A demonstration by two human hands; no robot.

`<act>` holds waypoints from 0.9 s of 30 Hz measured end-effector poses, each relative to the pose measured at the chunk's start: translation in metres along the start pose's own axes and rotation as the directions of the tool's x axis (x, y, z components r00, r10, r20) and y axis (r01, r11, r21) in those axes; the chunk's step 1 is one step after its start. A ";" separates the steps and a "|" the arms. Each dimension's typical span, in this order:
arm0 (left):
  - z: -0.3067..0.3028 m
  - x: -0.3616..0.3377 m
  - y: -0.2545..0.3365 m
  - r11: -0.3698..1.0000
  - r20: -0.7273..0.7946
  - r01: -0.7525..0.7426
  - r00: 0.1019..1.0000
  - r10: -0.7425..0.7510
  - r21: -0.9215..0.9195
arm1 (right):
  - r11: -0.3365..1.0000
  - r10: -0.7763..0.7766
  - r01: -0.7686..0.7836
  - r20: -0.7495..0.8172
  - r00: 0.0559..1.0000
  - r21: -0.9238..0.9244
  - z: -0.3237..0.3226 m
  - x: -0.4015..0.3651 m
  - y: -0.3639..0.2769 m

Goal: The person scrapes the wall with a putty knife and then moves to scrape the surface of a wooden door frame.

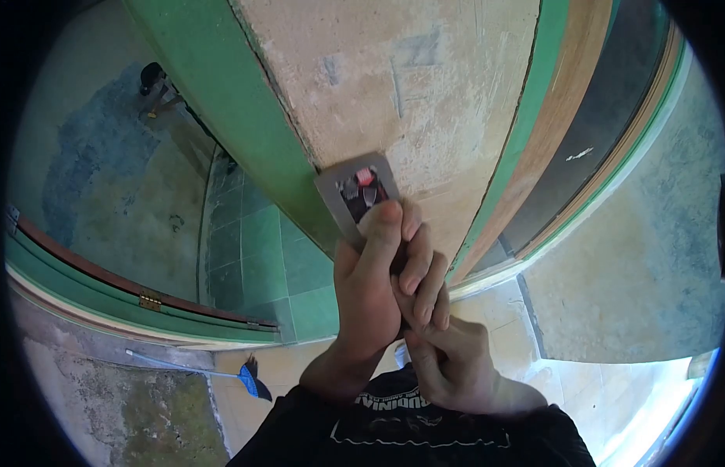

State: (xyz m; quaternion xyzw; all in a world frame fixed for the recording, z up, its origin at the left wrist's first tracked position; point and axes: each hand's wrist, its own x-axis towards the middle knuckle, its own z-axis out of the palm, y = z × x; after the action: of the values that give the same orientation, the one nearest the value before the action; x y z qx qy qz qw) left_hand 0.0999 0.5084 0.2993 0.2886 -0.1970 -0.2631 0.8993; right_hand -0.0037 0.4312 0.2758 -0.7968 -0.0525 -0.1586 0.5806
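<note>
My left hand is closed around a flat grey plate, which looks like a scraper blade and bears a dark printed label with a red patch. The thumb presses on its face, and the other fingers curl round from the right. The plate's upper end meets the bare plaster strip of the wall, near its left green border. My right hand is closed just below, its index finger against my left fingers. Whatever it grips there, if anything, is hidden.
Green-painted frame flanks the plaster on the left, a wooden frame on the right. Through the left opening, another person works at a blue-grey patched surface. A blue-handled broom lies at lower left. Tiles cover part of the floor.
</note>
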 end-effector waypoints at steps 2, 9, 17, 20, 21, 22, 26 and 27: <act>0.001 -0.002 0.001 1.000 0.027 -0.020 0.999 0.019 0.005 | 1.000 -0.019 0.019 0.003 1.000 -0.011 -0.001 -0.004 -0.001; 0.006 -0.002 0.005 1.000 0.002 -0.005 1.000 0.005 0.014 | 0.999 -0.029 0.029 0.000 1.000 0.043 -0.003 0.004 -0.009; 0.013 0.007 0.013 1.000 0.047 -0.018 0.999 0.018 0.011 | 0.998 -0.057 0.057 -0.004 0.998 0.023 -0.003 0.004 -0.011; 0.004 -0.004 0.003 0.999 -0.024 0.002 1.000 -0.001 0.036 | 0.996 -0.086 0.087 -0.027 0.996 0.010 -0.003 0.004 -0.011; 0.006 -0.002 0.005 0.999 -0.010 -0.003 1.000 0.003 0.032 | 0.997 -0.076 0.076 -0.016 0.997 0.018 -0.003 0.005 -0.010; 0.008 0.002 0.008 1.000 -0.011 0.003 1.000 -0.003 0.030 | 0.998 -0.051 0.051 -0.003 0.999 0.031 -0.002 0.003 -0.009; 0.015 0.007 0.014 1.000 0.076 -0.026 0.997 0.025 0.009 | 0.997 -0.068 0.068 -0.012 0.998 0.034 -0.005 0.010 -0.018; 0.009 0.002 0.009 1.000 0.040 -0.025 0.999 0.024 0.017 | 0.998 -0.058 0.059 -0.023 0.998 0.038 -0.003 0.006 -0.015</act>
State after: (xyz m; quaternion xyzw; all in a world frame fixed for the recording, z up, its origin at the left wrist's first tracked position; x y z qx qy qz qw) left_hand 0.0997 0.5096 0.3123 0.2886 -0.2204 -0.2559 0.8959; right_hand -0.0028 0.4324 0.2925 -0.7817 -0.0726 -0.1830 0.5918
